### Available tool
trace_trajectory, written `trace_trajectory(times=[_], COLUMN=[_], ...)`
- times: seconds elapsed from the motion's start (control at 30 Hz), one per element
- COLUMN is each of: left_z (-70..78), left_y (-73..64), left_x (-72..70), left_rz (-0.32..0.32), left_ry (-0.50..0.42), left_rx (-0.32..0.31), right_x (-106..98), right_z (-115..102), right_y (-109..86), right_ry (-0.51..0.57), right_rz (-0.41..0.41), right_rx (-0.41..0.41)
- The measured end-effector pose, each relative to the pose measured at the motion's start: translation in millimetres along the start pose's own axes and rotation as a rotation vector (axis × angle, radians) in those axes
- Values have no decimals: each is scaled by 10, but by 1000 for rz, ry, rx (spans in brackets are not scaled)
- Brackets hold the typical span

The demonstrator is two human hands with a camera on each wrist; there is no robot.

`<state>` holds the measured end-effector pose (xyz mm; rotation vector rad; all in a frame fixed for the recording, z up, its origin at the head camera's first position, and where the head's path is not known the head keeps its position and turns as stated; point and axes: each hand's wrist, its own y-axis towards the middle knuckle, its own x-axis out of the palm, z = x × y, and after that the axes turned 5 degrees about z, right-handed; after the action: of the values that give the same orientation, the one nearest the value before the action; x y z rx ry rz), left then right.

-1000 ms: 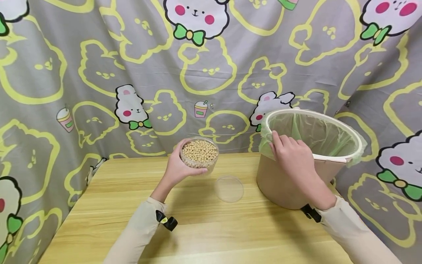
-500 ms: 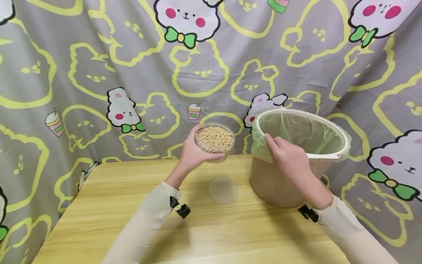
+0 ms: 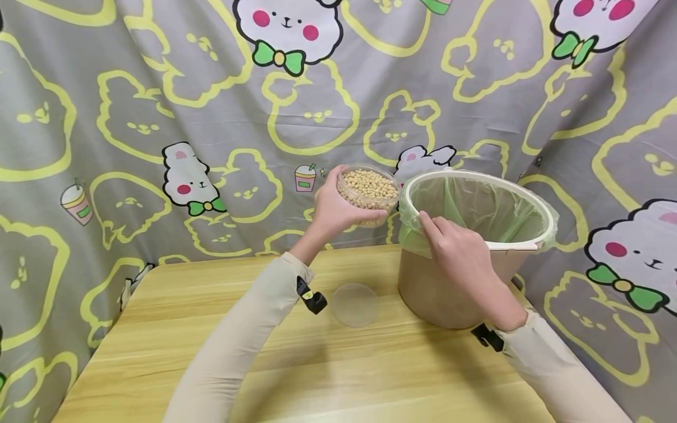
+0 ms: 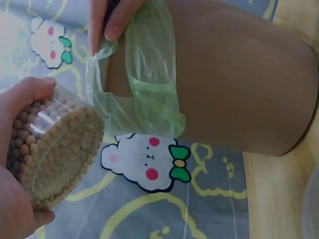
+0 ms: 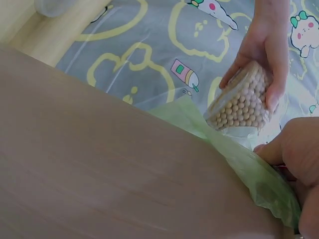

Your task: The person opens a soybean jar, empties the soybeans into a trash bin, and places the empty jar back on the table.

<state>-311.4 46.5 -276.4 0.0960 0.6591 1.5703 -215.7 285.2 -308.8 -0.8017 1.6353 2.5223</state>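
Note:
My left hand (image 3: pixel 341 205) grips a clear round plastic tub (image 4: pixel 67 144) from its side, thumb along the near wall. Pale soybeans (image 3: pixel 370 185) fill the tub, which is lifted off the table and close to the left of a brown trash bin (image 3: pixel 431 288). A thin green bag (image 4: pixel 149 89) lines the bin, folded over its white rim (image 3: pixel 510 183). With curled fingers, my right hand (image 3: pixel 460 249) holds the bin's near-left rim and the bag's edge there. In the right wrist view the tub shows tilted just beyond the bag.
A clear round lid (image 3: pixel 354 305) lies flat on the wooden table (image 3: pixel 201 329), left of the bin. Behind and to the sides hangs a grey curtain (image 3: pixel 238 123) with cartoon prints.
My left hand has raised the tub of soybeans and carried it right, up beside the bin's rim. My right hand has kept its hold on the rim. The view has shifted slightly.

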Motion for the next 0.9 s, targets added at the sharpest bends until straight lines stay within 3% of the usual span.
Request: trace_trajectory(times=[0.23, 0.53, 0.9], left_z=[101, 209, 286], left_y=[126, 224, 311], left_x=[114, 149, 160], left_rz=[-25, -27, -92], left_ry=[56, 115, 175], left_rx=[19, 58, 70], right_x=[-14, -7, -55], right_z=[58, 86, 115], right_y=[-9, -2, 28], right_ry=[45, 79, 112], right_rz=[11, 42, -6], right_rx=[-5, -40, -43])
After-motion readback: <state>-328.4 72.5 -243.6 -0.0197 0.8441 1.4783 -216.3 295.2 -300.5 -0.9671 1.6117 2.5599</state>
